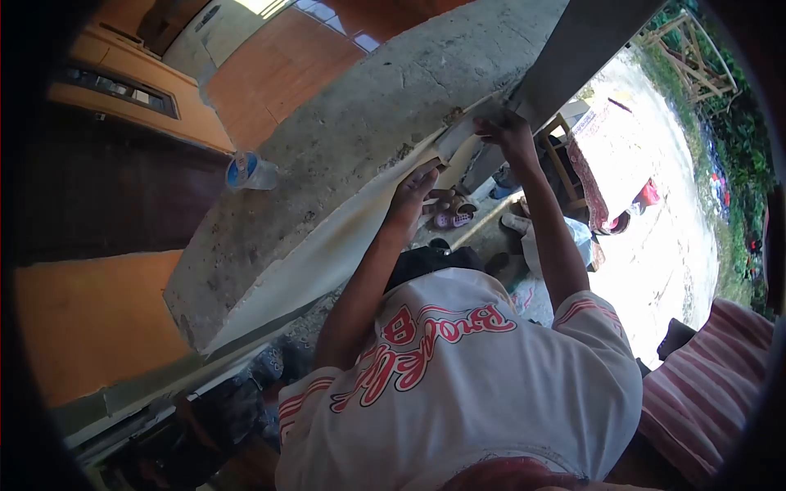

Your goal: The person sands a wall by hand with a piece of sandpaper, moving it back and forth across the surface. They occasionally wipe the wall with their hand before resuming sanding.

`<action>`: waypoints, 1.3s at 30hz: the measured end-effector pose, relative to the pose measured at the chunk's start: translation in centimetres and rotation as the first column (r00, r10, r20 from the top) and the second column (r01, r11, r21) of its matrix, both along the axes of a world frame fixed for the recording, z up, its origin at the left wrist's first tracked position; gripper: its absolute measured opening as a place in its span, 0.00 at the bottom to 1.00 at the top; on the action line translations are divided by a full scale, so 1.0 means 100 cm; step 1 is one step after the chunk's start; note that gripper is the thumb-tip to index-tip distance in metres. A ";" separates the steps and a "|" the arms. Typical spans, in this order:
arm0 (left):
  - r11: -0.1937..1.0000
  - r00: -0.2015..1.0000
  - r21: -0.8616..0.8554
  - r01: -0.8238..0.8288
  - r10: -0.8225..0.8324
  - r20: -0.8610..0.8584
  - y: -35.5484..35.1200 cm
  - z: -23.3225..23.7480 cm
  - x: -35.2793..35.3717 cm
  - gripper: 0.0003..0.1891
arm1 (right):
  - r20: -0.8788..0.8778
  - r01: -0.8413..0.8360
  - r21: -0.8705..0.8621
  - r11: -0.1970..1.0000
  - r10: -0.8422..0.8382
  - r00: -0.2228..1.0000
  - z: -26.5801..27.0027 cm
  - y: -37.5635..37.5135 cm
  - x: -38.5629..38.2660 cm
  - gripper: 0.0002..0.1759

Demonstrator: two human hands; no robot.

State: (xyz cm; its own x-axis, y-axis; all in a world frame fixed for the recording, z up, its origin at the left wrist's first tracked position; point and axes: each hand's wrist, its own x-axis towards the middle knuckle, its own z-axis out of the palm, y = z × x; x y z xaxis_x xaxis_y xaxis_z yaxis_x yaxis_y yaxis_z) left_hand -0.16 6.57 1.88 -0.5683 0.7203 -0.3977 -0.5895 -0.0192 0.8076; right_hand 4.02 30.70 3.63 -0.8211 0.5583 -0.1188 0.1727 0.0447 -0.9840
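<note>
My left hand (pixel 413 198) is closed round a small flat brownish piece (pixel 434 167) at the edge of the concrete ledge (pixel 344 135). To its right, my right hand (pixel 509 137) has its fingers curled at the foot of the grey pillar (pixel 565 57); what they hold is too dark and small to make out. A pale, thin curved piece (pixel 463 154) shows between the two hands, along the ledge's edge. A clear cup with blue inside (pixel 250 173) stands on the ledge at the left.
Below the ledge lie a purple perforated shoe (pixel 452 219) and a white plastic bag (pixel 544 245). A table with a patterned cloth (pixel 610 151) stands outside at the right. Striped pink fabric (pixel 708 385) is at the lower right, a dark door (pixel 115 184) at the left.
</note>
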 end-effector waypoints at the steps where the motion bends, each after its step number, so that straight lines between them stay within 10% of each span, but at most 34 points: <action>1: 1.000 1.000 0.015 0.001 -0.001 0.015 0.006 0.000 0.000 0.29 | -0.002 -0.009 0.003 1.000 0.009 1.000 0.003 0.001 -0.002 0.21; 9: 0.974 0.965 0.048 -0.223 0.214 0.150 -0.036 -0.022 0.003 0.14 | 0.113 -0.177 0.415 0.892 0.142 0.983 0.028 -0.061 -0.010 0.19; 20: 0.810 0.803 0.030 -0.585 0.573 0.163 -0.277 -0.063 0.043 0.23 | 0.203 -0.536 0.607 0.587 0.538 0.818 0.025 -0.331 0.001 0.18; 28: 0.404 0.448 -0.200 -0.893 0.840 -0.305 -0.496 -0.071 0.073 0.15 | 0.166 -0.801 0.381 0.461 0.819 0.550 -0.073 -0.533 -0.018 0.16; 30: 0.343 0.408 -0.225 -0.912 0.811 -0.419 -0.532 -0.076 0.073 0.15 | 0.404 -0.863 0.452 0.228 0.810 0.425 -0.108 -0.560 -0.026 0.17; 34: 0.372 0.522 -0.380 -0.847 0.451 -0.724 -0.557 -0.117 0.077 0.17 | 0.359 -0.803 -0.402 0.440 0.882 0.304 -0.140 -0.576 -0.024 0.21; 39: 0.352 0.532 -0.403 -0.845 0.478 -0.699 -0.533 -0.118 0.065 0.21 | 0.262 -0.696 -0.558 0.452 0.892 0.368 -0.137 -0.552 -0.033 0.20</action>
